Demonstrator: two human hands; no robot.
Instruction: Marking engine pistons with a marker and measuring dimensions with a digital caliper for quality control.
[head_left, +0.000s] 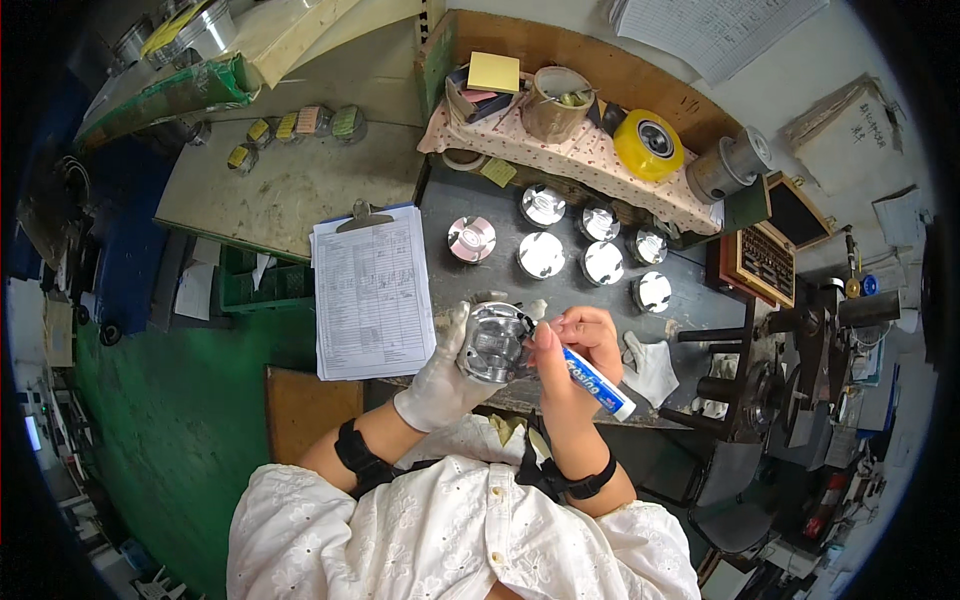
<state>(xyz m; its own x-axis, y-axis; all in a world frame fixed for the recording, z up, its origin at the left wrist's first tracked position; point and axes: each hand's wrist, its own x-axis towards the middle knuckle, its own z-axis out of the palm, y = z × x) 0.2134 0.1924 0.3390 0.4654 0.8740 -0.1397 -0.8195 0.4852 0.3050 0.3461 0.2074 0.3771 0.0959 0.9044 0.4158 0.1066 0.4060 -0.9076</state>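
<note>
In my left hand, which wears a white glove, rests a shiny metal engine piston, turned so its hollow side and inner walls show. Bare fingers of my right hand pinch a white and blue marker pen. The pen's writing end is at the piston's right edge, partly hidden by my fingers, so I cannot tell whether it touches the metal. Beyond my hands, several more pistons stand on the dark bench; one at the left has a pinkish top.
Left of the piston lies a clipboard with a filled form. A white glove lies at the right, near a metal fixture. On the cloth-covered shelf stand a cup and a yellow tape roll. A wooden gauge box sits farther right.
</note>
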